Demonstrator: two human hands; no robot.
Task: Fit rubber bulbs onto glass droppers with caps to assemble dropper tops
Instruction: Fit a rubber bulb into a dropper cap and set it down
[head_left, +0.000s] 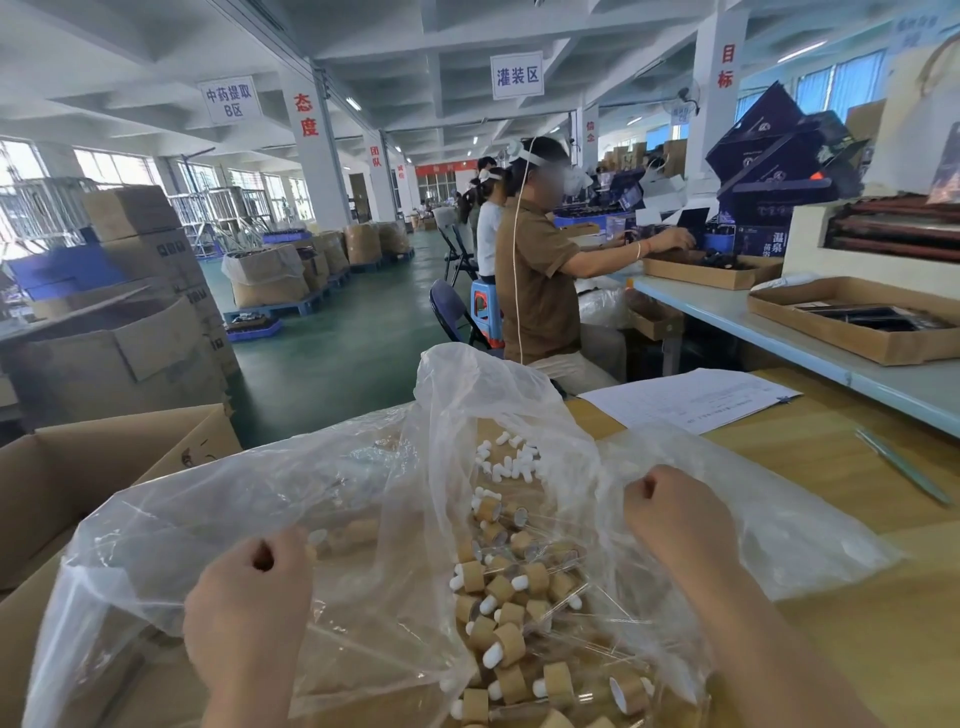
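Observation:
A large clear plastic bag (322, 519) lies spread over the wooden table. My left hand (244, 603) grips a fold of it at the lower left, and my right hand (672, 512) grips another fold at the right. Between the hands lies a heap of assembled dropper tops (511, 618), tan caps with white bulbs and thin glass tubes. Farther back lies a small pile of loose white rubber bulbs (511, 460).
An open cardboard box (78, 467) stands at the table's left edge. A sheet of paper (691, 397) and a pen (904, 473) lie at the back right. A seated person (540, 275) works at the neighbouring bench; stacked cartons (135, 291) stand on the left.

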